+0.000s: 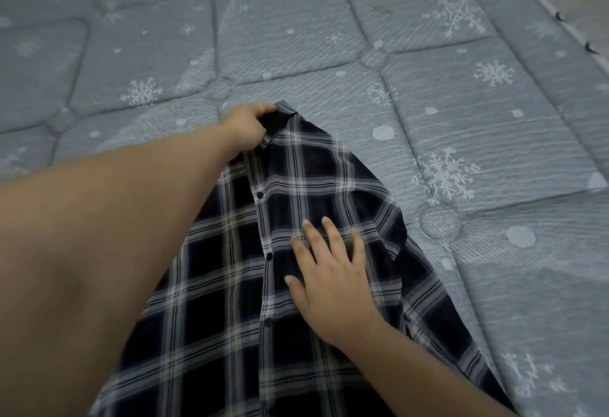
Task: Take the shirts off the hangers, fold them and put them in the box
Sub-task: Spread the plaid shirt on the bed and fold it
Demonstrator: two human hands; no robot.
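One shirt (296,251), dark navy plaid with a buttoned placket, lay front-up on the grey quilted mattress (428,87) in the head view, its collar end pointing away from the person and its hem running out of frame below. The left hand (247,129) pinched the collar region, fingers curled round the fabric's top edge. The right hand (329,271) rested flat on the chest panel with fingers spread, pressing the cloth down. No hanger or box showed in this view. The fabric looked thin, light and limp, draping into soft ridges, so it would likely slide and bunch rather than keep a crease. Shoulder seams and collar seemed the surest places to take hold, with a flat palm steadying the body while folding.
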